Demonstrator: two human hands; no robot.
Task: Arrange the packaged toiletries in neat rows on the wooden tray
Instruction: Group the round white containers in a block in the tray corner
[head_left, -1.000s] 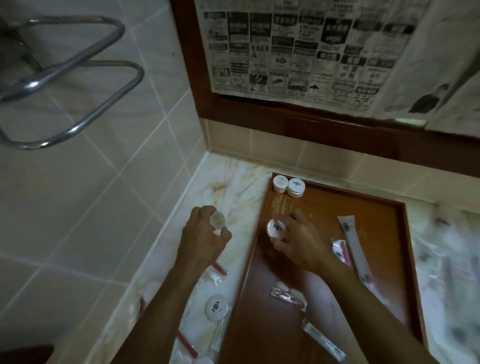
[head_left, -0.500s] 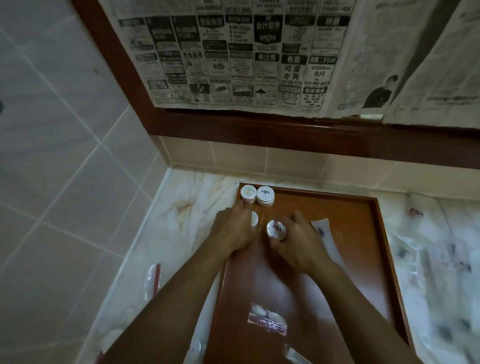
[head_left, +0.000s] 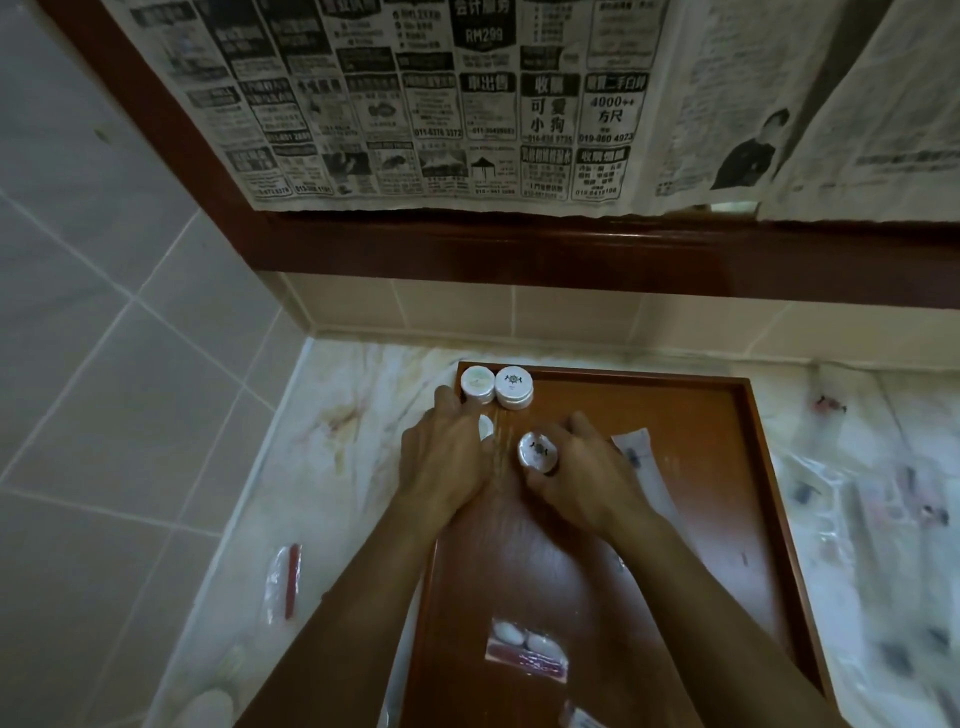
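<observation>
We see a reddish-brown wooden tray at the center of the frame, on a marble counter. 2 round white tubs with dark emblems on their lids sit touching in the tray's upper left corner. Just below them, the left hand curls over a 3rd tub, mostly hidden. The right hand pinches a 4th tub between thumb and fingers. A clear packet holding 2 white pieces lies lower on the tray.
</observation>
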